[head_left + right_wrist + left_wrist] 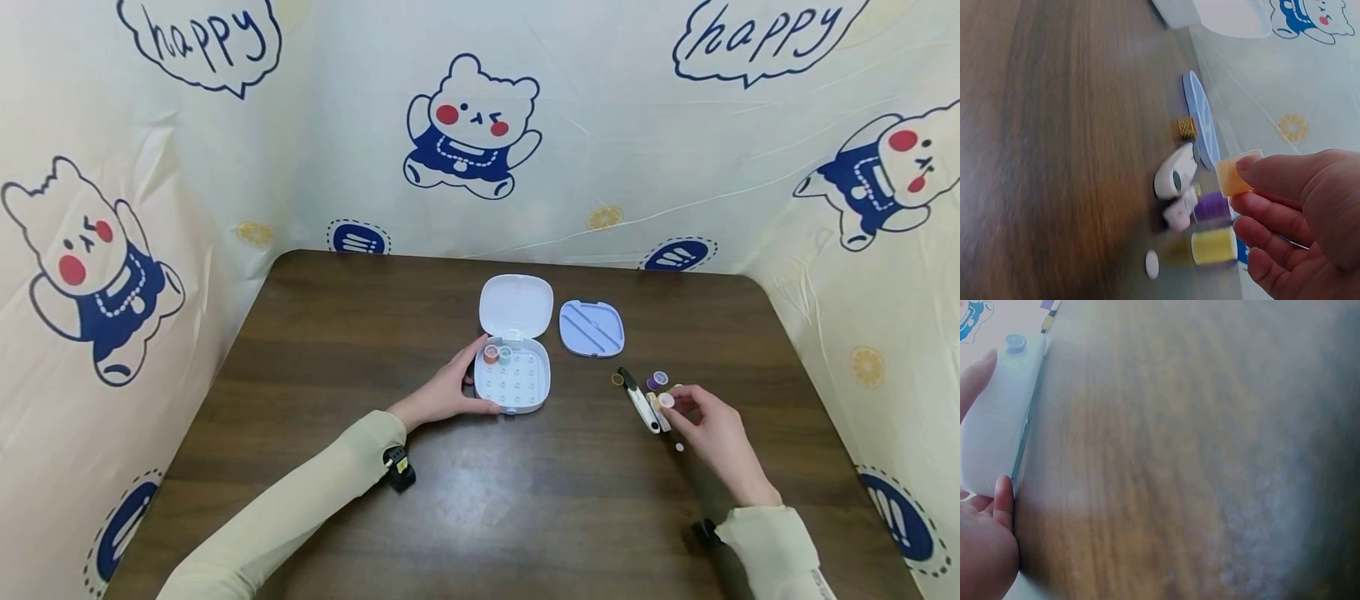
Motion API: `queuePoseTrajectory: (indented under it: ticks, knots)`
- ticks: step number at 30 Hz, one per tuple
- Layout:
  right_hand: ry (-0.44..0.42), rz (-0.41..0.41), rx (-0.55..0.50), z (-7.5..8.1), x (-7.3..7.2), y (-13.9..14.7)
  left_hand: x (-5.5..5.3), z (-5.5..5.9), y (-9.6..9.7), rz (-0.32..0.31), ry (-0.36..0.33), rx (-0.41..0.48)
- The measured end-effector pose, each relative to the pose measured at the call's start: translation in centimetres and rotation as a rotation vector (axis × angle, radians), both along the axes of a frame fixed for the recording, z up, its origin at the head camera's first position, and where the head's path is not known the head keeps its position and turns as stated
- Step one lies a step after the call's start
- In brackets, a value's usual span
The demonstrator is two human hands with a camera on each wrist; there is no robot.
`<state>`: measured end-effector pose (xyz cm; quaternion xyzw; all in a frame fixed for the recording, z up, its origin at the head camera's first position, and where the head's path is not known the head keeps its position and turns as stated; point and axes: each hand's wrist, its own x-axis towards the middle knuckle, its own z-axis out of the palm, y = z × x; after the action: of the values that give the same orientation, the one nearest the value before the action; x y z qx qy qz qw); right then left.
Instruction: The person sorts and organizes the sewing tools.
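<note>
**Left hand on the sewing box, right hand over a crowded patch**

From the head camera, we see the bench (337, 333) run back to a printed curtain (562, 208), which walls the rear edge and rises beyond both side edges. Broad stretches of brown wood reach from the open box (525, 409) to the left edge and toward us. Our left hand (453, 387) grips the box's left side, thumb at the front. Its raised lid (516, 306) bounds the rear; a red-orange spool (491, 354) and a pale green spool (506, 355) stand in its back left corner. A blue tray (592, 328) lies just right of the lid. Our right hand (708, 425) works nearer the right edge, with white snips (640, 400), a purple spool (657, 380) and a gold-brown ring (617, 379) close by its left.

From the left wrist, we see wood fill most of the view, beside the box wall with its round catch (1015, 342).

From the right wrist, we see thumb and fingers pinch a pale orange spool (1230, 178), lifted off the bench. A yellow spool (1213, 245), a pinkish piece (1180, 212) and a white disc (1152, 264) crowd the area.
</note>
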<state>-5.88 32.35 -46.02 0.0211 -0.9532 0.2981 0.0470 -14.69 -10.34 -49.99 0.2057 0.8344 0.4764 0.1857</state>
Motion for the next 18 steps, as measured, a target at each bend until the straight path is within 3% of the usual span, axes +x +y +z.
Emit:
queuePoseTrajectory:
  ticks: [18]
  knots:
    - [0.014, 0.092, -0.058, -0.1, -2.6, -3.8, -0.1, -0.3, -0.1, -0.002, -0.002, -0.001]
